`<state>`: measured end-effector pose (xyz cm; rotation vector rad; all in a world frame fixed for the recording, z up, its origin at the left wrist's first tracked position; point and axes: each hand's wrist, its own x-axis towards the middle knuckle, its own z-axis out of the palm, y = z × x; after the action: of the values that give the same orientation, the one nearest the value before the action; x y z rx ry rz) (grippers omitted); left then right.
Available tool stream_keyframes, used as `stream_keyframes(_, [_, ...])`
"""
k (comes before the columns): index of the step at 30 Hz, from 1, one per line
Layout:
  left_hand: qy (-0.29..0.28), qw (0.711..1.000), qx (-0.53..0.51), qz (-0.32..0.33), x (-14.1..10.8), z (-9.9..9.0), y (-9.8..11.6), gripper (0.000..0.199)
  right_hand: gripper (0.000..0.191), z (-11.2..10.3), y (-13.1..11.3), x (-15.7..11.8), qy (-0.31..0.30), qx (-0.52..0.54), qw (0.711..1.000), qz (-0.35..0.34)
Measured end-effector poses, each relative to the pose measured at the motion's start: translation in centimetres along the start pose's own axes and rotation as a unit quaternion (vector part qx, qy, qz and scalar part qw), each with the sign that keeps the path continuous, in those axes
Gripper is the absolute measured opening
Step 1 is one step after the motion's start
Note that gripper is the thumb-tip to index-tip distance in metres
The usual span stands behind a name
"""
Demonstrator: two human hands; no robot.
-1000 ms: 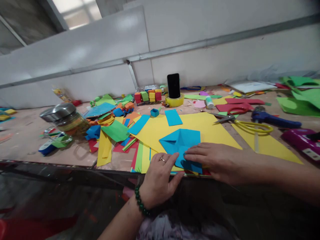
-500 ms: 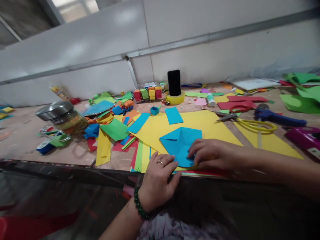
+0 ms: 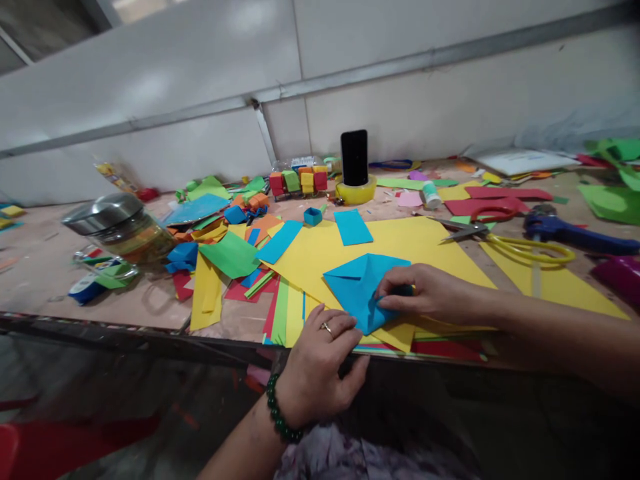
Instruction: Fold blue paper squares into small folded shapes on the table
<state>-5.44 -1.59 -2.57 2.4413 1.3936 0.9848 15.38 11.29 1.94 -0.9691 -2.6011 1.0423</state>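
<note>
A blue sheet of paper (image 3: pixel 356 293) with creases and folded flaps lies on a large yellow sheet (image 3: pixel 410 237) near the table's front edge. The thumb and fingers of my right hand (image 3: pixel 423 290) are pinched on the blue paper's right part, folding over a flap there. My left hand (image 3: pixel 325 363), with a ring and a green bead bracelet, rests at the front edge. Its fingers are spread, the fingertips touching the blue paper's lower left side. Two small blue paper strips lie beyond, one being the upright rectangle (image 3: pixel 353 227).
Scissors with yellow handles (image 3: pixel 530 248) lie to the right, beside a blue-handled tool (image 3: pixel 575 230). A phone (image 3: pixel 354 158) stands in a yellow tape roll (image 3: pixel 356 192) at the back. Left are a lidded glass jar (image 3: pixel 135 233), paper scraps and small folded paper cubes (image 3: pixel 299 180).
My right hand has lifted slightly and drawn the blue paper's right side inward, so its outline is narrower. My left hand stays almost where it was; the view has shifted a little.
</note>
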Motion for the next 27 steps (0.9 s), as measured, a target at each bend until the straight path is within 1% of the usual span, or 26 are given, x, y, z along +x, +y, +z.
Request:
stream_keyframes(3, [0.003,1.000,0.000,0.000,-0.1,-0.1,0.0,0.020,0.029,1.0,0.2,0.5,0.066,-0.034,0.997,0.004])
stream_keyframes(5, [0.007,1.000,-0.003,0.000,-0.1,0.0,0.0,0.021,0.029,1.5,0.6,0.8,0.093,-0.054,0.994,0.001])
stream_keyframes(7, [0.011,1.000,-0.008,-0.002,-0.2,0.0,-0.1,0.021,0.029,1.8,0.9,0.9,0.109,-0.076,0.991,-0.005])
stream_keyframes(13, [0.009,1.000,-0.003,-0.001,-0.1,0.1,0.1,0.019,0.024,2.4,1.6,1.0,0.147,-0.125,0.980,-0.050])
stream_keyframes(18, [0.009,1.000,0.002,0.005,0.0,0.1,0.1,0.019,0.021,2.9,1.8,0.8,0.166,-0.148,0.972,-0.076])
stream_keyframes(27, [-0.003,1.000,0.010,0.014,-0.1,0.2,0.0,0.023,0.021,3.2,2.0,0.7,0.168,-0.180,0.965,-0.093])
